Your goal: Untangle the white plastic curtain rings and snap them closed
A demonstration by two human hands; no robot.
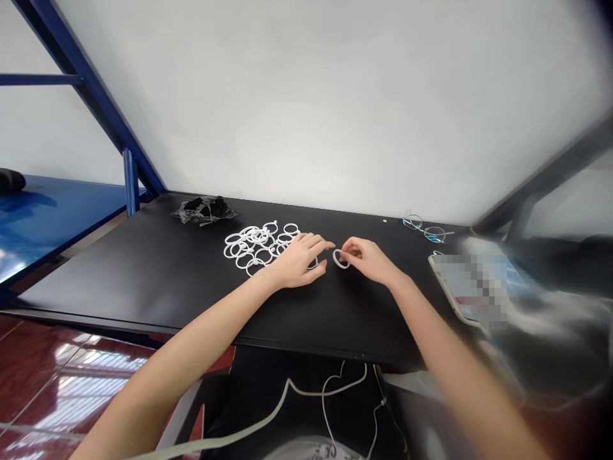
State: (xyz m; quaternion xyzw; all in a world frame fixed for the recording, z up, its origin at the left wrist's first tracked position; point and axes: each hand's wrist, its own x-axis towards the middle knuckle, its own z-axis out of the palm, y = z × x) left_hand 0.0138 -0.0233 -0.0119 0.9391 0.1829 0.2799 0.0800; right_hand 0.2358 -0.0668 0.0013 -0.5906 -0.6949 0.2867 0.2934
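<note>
Several white rings (253,246) lie in a loose, overlapping pile on the black table (158,255); some carry a small white knob. Over the right edge of this pile is my left hand (306,259), palm down, fingers stretched toward the right and thumb apart. Part of one ring shows between its thumb and fingers, lying on the table. To the right, my right hand (361,255) pinches a single white ring (340,259) between thumb and fingertips, tilted up close to the tabletop. What the rings are made of I cannot tell.
A crumpled clear plastic bag with black contents (205,211) lies at the back left. Eyeglasses (424,229) rest at the back right. Nearer stands a phone (450,294) with a blurred screen, beside clear plastic (550,319). Pale cables (287,391) hang below the table's front edge.
</note>
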